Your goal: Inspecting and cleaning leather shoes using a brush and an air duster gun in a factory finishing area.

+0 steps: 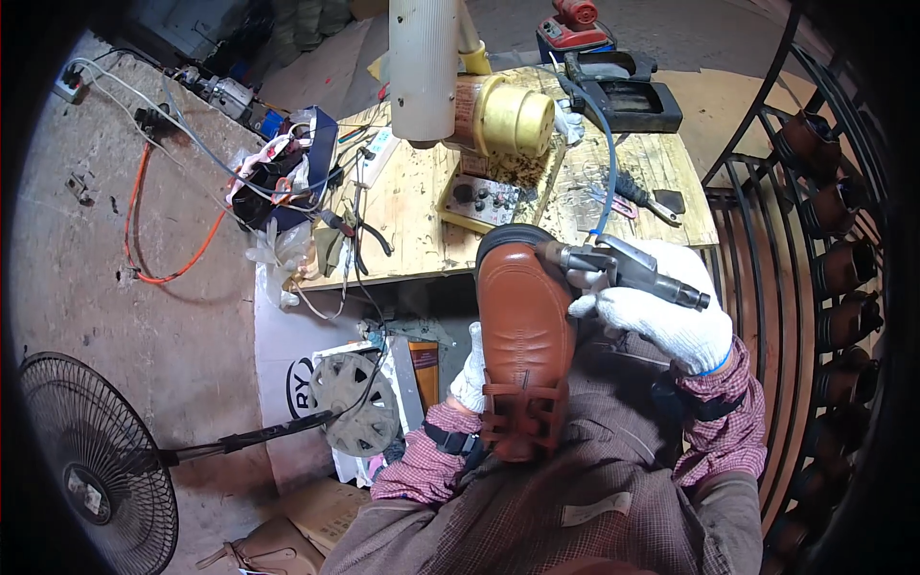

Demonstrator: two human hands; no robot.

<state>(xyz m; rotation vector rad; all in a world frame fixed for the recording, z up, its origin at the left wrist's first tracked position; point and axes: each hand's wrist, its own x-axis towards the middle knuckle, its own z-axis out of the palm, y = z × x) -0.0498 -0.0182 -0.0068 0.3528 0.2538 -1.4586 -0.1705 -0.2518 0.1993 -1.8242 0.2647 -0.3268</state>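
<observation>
A brown leather lace-up shoe (525, 321) is held in front of me, its toe pointing away and its laced opening towards my body. My left hand (469, 374), in a white knitted glove, grips the shoe from its left side, with most of the fingers hidden behind it. My right hand (666, 321), gloved the same way, is closed around a dark hand-held air grinder (661, 280) with a lever. The grinder's brownish tip is at the right side of the toe, by the dark sole edge (508, 235). Whether it touches cannot be made out.
Beyond the shoe stands a wooden bench (412, 211) with a yellow motor housing (517, 115), a control box (479, 201), pliers (369, 230) and a blue hose (609, 144). A fan (101, 474) stands left. A rack (752, 192) of shoes lines the right.
</observation>
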